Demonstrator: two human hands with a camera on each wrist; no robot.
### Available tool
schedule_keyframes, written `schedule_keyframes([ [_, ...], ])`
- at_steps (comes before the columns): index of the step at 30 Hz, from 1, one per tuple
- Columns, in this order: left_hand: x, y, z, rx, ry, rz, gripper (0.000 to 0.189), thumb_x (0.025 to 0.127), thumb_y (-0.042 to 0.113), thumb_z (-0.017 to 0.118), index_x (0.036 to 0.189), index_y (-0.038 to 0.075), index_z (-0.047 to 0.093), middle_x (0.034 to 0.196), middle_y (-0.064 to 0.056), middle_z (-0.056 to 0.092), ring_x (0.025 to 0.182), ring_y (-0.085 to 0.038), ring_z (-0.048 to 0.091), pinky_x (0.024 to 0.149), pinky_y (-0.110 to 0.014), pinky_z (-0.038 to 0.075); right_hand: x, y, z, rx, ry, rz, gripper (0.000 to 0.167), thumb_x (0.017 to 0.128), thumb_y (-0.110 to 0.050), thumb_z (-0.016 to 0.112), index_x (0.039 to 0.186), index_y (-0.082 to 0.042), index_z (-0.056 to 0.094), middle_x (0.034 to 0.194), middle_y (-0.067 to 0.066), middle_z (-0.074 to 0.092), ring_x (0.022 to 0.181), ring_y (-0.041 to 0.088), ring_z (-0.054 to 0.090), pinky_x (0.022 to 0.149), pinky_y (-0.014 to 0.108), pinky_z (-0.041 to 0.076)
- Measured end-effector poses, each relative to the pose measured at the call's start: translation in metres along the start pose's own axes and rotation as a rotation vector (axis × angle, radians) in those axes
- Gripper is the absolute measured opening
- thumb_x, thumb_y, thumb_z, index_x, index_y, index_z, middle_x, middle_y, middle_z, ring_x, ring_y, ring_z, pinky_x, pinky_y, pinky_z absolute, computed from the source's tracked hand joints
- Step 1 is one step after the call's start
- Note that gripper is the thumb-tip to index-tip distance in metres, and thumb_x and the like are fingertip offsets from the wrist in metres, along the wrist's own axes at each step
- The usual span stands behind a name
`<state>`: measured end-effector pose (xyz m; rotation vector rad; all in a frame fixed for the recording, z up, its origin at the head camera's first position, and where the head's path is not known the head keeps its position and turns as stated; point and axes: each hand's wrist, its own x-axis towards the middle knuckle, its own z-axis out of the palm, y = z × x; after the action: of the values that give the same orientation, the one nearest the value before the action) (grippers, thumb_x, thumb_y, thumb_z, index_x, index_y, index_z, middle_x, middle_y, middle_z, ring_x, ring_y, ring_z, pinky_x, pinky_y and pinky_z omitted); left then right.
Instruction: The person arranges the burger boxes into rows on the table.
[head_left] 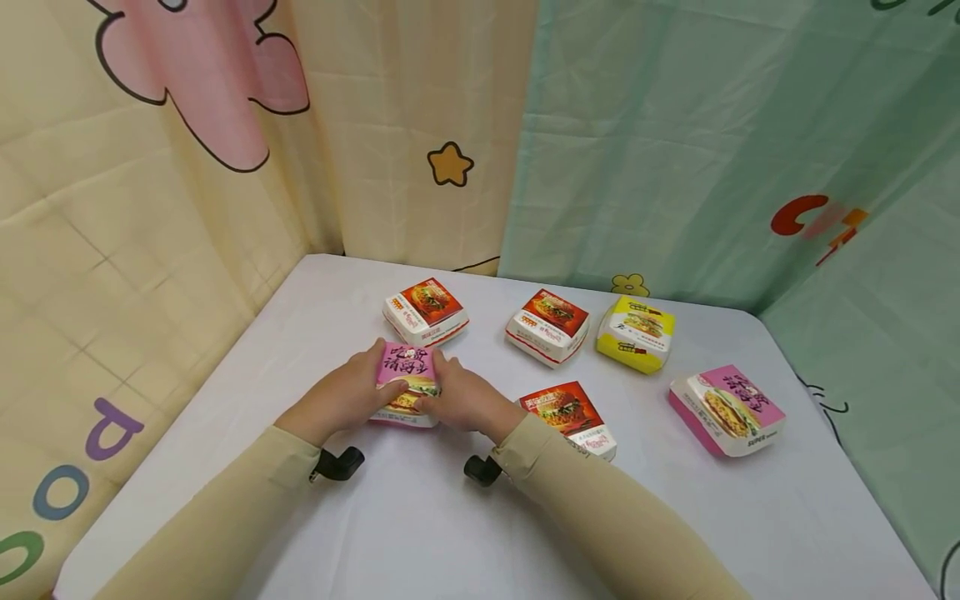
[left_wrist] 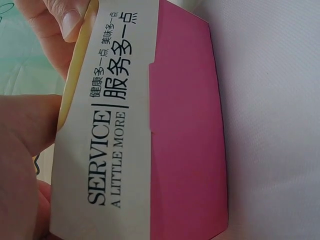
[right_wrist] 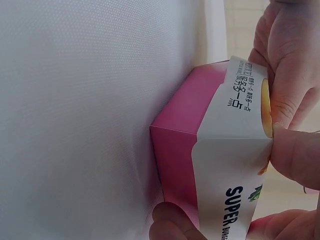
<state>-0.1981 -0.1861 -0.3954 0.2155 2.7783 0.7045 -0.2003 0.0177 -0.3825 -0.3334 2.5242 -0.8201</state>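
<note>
Both hands grip a pink-and-white burger box [head_left: 408, 364] on the white table, one on each side. My left hand [head_left: 347, 393] holds its left side, thumb over the printed lid. From the right, my right hand [head_left: 463, 395] clasps it, thumb also on the lid. The left wrist view shows the box's white front with "SERVICE" lettering and its pink base [left_wrist: 187, 125] close to the cloth. In the right wrist view, right-hand fingertips [right_wrist: 172, 222] curl at the lower edge of the box. Just behind it sits a red-and-white burger box [head_left: 426, 315].
Another red-and-white box [head_left: 547, 327] and a yellow box [head_left: 636, 333] stand towards the back. A third red-topped box [head_left: 573, 421] is partly hidden by the right forearm. A second pink box [head_left: 727, 410] lies at the right. Printed curtains [head_left: 420, 100] enclose the table [head_left: 405, 533].
</note>
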Motion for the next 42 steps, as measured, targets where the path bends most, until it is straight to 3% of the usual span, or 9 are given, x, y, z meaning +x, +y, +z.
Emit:
schedule_keyframes([
  [42, 0.0006, -0.0015, 0.0011, 0.007, 0.007, 0.026, 0.098, 0.102, 0.049, 0.063, 0.165, -0.008, 0.014, 0.163, -0.036, 0.035, 0.144, -0.049, 0.047, 0.117, -0.064, 0.042, 0.0001, -0.0014, 0.0021, -0.046, 0.008, 0.017, 0.092, 0.101, -0.039, 0.070, 0.171, -0.017, 0.014, 0.173, 0.023, 0.022, 0.158, 0.035, 0.033, 0.126, 0.053, 0.035],
])
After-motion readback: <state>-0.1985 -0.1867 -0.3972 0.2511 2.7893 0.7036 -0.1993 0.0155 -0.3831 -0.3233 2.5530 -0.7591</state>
